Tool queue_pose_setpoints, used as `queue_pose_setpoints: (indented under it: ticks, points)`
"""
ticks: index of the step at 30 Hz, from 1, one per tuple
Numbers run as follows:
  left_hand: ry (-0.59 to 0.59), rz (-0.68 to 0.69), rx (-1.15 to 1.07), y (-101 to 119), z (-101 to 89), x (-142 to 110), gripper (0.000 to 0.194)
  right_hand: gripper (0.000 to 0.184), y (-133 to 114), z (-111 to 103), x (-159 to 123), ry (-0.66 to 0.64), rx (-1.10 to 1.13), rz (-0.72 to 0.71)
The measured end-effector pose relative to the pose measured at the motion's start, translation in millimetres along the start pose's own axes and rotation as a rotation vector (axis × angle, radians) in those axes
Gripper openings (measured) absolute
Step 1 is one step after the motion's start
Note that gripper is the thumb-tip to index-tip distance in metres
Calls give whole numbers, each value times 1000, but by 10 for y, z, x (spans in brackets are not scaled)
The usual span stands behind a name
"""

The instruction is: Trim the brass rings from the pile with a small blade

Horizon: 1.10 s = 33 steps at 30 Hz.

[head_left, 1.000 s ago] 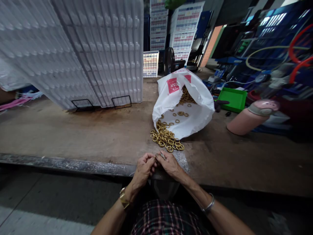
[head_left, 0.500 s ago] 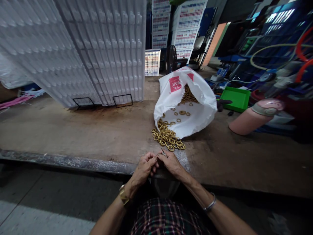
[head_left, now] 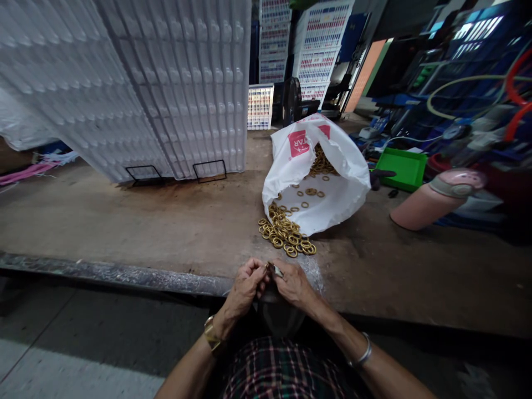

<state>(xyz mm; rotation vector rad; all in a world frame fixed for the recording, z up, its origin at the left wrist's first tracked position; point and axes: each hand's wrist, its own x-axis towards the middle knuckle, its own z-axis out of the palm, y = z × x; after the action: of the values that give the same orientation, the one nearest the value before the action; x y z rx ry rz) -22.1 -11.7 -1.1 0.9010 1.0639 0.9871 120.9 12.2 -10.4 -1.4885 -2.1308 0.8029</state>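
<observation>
- From afar, I saw the left hand (head_left: 244,285) close to the table edge, fingertips pinched together on a small brass-coloured piece (head_left: 267,266).
- The right hand (head_left: 295,285), close beside it, had fingers clamped on a pale metal tool (head_left: 277,271).
- At twelve o'clock, brass rings (head_left: 286,235) lay heaped at a white bag's (head_left: 288,172) mouth.
- Farther out stood ribbed panels (head_left: 191,100) at eleven, a pink bottle (head_left: 428,204) at two.

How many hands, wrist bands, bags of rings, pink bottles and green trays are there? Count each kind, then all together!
Left hand and right hand: 2
Gold band and silver band: 2
Bag: 1
Pink bottle: 1
Green tray: 1
Total: 7
</observation>
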Motion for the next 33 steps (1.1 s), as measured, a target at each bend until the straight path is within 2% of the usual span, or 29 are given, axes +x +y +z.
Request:
queue_pose_setpoints:
  ticks: [4, 12, 16, 20, 25, 33]
  points:
    - [6, 0, 6, 14, 17, -4, 29, 19, 10, 23, -29, -6, -146, -41]
    - [42, -6, 29, -4, 14, -11, 32, 26, 8, 32, -25, -43, -254, -60]
    - [0, 40, 24, -9, 12, -79, 32, 28, 13, -30, 9, -70, -338, -3]
    - [-78, 45, -102, 12, 25, -141, 30, 25, 60, -107, 87, 31, -409, 71]
    - [-32, -43, -327, -5, 28, -106, 30, 20, 83, -148, 241, 187, -494, 183]
    - [15, -109, -490, -5, -38, -87, 28, 15, 173, -80, 491, 222, -570, 209]
